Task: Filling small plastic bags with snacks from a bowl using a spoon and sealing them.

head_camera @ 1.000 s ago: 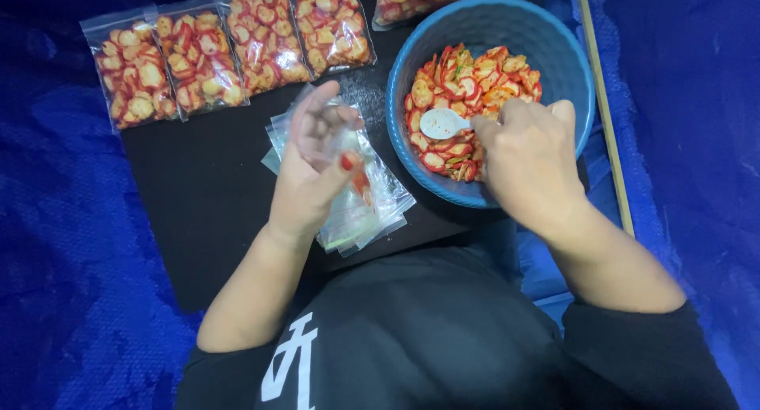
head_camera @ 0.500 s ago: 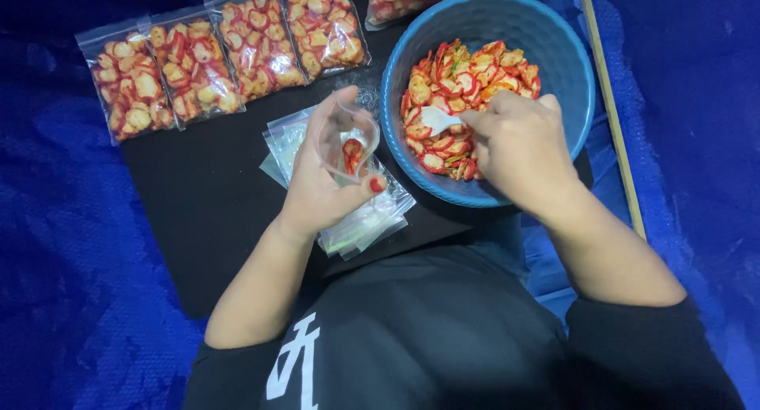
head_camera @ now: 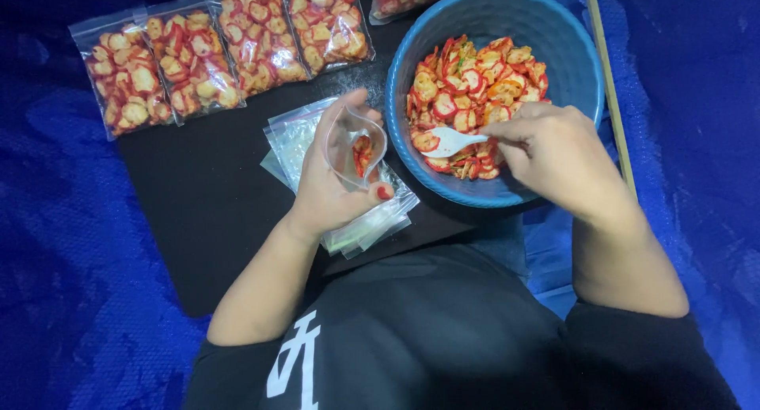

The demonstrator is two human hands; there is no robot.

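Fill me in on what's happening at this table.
A person is bagging red-and-yellow snack slices. The left hand holds a small clear bag open, with a few slices already inside, above a stack of empty bags. The right hand holds a white spoon in the slices in the blue bowl. Filled bags lie in a row on the black mat.

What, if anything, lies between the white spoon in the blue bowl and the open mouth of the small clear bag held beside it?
Only the blue bowl's near rim lies between the white spoon, held in the right hand, and the clear bag, held open by the left hand.
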